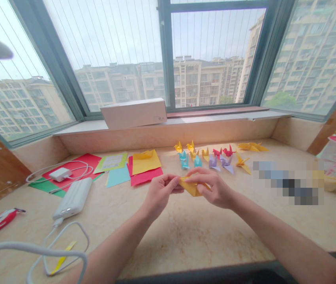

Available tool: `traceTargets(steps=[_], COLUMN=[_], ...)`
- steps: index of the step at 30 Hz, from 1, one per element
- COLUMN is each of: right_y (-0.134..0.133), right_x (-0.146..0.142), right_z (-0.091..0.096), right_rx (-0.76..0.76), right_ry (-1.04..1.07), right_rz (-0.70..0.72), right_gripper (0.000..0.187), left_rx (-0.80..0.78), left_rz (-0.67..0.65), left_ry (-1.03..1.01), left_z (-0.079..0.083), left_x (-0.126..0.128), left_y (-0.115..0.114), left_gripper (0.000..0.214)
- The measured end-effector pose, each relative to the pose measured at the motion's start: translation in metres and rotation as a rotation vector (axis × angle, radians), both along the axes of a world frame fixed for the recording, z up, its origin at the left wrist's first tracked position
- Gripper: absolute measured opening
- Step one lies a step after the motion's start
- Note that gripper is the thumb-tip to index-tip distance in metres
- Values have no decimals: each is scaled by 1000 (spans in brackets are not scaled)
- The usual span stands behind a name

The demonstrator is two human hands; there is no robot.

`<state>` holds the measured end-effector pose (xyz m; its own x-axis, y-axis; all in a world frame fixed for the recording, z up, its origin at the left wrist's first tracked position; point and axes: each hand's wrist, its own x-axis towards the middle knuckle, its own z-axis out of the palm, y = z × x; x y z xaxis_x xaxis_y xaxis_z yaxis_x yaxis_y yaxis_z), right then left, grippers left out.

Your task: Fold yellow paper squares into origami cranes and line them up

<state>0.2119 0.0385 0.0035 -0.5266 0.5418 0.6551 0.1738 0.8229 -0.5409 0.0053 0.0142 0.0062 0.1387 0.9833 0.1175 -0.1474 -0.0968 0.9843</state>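
I see the left hand (pixel 159 192) and right hand (pixel 215 189), fingers pinched on either end of the yellow folded paper (pixel 192 187), held above the desk (pixel 185 236) probably so both sides are reachable, paper cranes (pixel 213 161) lined up beyond.

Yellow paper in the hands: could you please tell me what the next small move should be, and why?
Probably pinch the crease tight at its left tip. The left hand and right hand both hold the yellow paper above the table. It is folded, but not yet shaped like the cranes behind it.
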Motion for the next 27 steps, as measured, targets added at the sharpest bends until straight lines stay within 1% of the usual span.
traceTargets(steps=[3, 5, 7, 10, 13, 15, 17, 19, 22, 23, 27], right_y=[-1, 0, 1, 1, 0, -2, -2, -1, 2, 2, 2], right_x=[-1, -3, -4, -5, -5, -6, -7, -7, -5, -4, -4], right_z=[3, 2, -1, -4, -3, -3, -2, -1, 2, 4, 9], right_rx=[-71, -114, -163, -224, -226, -222, -242, -293, -386, -409, -475], right_ry=[-31, 12, 58, 84, 68, 52, 61, 103, 138, 130, 127], right_rz=[3, -28, -25, 62, 147, 158, 103, 2, -111, -128, -180], right_gripper=[23, 17, 14, 15, 17, 17, 15, 15, 35, 37, 22], left_rx=[42, 61, 85, 122, 124, 118, 135, 185, 287, 317, 372], left_rz=[27, 30, 26, -5, -75, -115, -108, -63, -7, -3, -15], left_ry=[25, 52, 94, 173, 278, 340, 362, 367, 419, 445, 522], left_z=[0, 0, 1, 1, -2, -5, -7, -7, -7, -7, -8], left_x=[2, 2, 2, 0, -1, 0, 0, 1, 0, -1, -3], left_y=[-1, -2, -4, -7, -8, -7, -6, -4, -4, -4, -5], left_gripper=[33, 33, 33, 34, 36, 40, 42, 42, 39, 39, 40])
